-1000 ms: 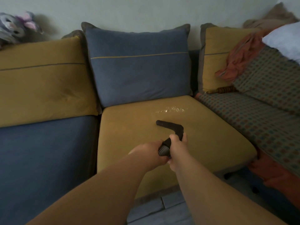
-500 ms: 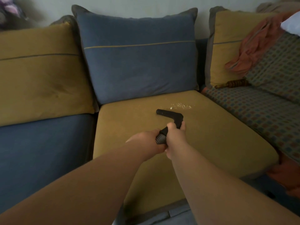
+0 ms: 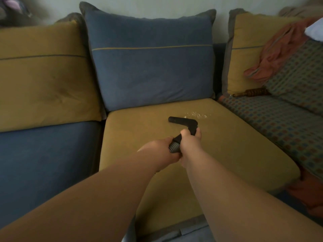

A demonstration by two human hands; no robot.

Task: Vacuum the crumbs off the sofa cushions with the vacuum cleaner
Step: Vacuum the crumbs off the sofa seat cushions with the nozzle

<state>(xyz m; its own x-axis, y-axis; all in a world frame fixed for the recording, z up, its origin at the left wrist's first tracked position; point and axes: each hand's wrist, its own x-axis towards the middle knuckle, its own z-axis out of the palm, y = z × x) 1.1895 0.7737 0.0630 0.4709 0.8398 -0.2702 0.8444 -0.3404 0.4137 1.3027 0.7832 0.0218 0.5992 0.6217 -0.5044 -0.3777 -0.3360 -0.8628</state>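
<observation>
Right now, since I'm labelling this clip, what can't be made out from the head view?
- Vacuum cleaner body: out of frame; only the nozzle and ribbed hose show, gripped by the right hand and left hand.
- Nozzle mouth: faces away, so contact with the crumbs is unclear.
- Pink-grey thing, top left: blurred, cut by the edge.
- White item, top right: cut by the edge.

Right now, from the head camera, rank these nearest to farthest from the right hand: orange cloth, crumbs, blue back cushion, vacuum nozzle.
1. vacuum nozzle: gripped by the right hand itself.
2. crumbs: just beyond the nozzle, on the yellow seat.
3. blue back cushion: upright behind the seat.
4. orange cloth: far right, draped high.
</observation>
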